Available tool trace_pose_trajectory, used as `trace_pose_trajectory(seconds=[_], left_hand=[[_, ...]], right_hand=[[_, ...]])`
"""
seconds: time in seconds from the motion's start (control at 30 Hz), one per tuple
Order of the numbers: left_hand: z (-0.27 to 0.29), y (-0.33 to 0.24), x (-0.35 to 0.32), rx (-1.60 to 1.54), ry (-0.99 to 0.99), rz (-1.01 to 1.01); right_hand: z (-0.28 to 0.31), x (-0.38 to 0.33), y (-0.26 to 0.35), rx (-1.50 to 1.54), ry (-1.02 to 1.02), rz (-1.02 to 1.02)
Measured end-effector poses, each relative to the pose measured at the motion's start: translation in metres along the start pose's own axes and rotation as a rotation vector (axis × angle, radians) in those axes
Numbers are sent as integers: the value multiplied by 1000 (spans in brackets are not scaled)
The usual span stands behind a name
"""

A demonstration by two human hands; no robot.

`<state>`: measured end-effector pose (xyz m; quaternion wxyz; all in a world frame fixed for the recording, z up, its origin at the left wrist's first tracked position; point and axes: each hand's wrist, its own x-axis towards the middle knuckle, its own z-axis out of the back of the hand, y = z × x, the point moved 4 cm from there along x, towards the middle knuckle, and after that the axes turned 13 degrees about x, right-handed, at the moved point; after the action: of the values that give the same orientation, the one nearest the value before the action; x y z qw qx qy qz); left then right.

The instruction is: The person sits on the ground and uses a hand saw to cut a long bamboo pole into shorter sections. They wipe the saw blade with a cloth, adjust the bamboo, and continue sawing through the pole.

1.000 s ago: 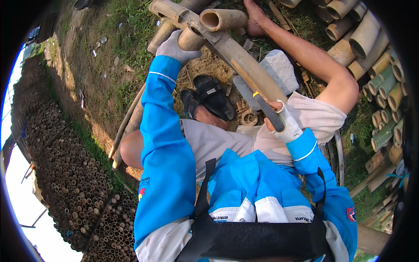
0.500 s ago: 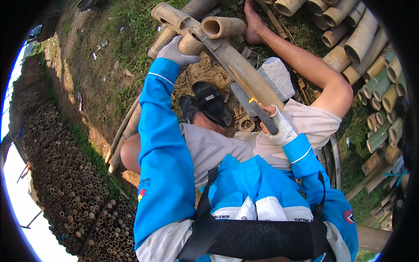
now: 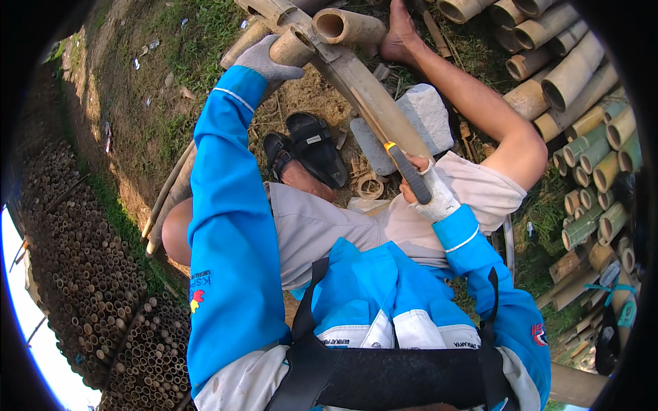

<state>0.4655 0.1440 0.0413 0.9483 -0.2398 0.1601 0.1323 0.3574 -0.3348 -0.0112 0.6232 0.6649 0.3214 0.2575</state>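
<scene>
In the head view, little has changed beyond a slight shift of the saw (image 3: 409,173) and the camera, so the work looks at much the same stage; the left hand (image 3: 267,58) grasps a bamboo tube (image 3: 291,49) by the far end of the beam (image 3: 385,99); the right hand (image 3: 432,192) grips the saw's handle at its near end; whether blade meets tube, I cannot tell; another tube (image 3: 353,27) and a rock (image 3: 426,118) crowd the beam's right, sandals (image 3: 315,147) its left.

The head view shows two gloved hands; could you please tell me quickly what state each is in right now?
Left hand: closed around a cut bamboo tube.
Right hand: closed on the hand saw's dark handle.
</scene>
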Motion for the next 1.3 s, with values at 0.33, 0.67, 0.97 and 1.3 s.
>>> trace_pose_trajectory(seconds=[0.33,0.67,0.97,1.3], left_hand=[[4,-6,0,-92,-19,-51],[9,-5,5,13,5,-82],[12,-4,5,-38,61,-46],[14,5,14,-73,141,-44]], right_hand=[[1,15,36,-60,1,9],[-2,11,33,-188,-37,229],[-15,0,18,94,-33,155],[-9,-16,7,35,-32,-131]])
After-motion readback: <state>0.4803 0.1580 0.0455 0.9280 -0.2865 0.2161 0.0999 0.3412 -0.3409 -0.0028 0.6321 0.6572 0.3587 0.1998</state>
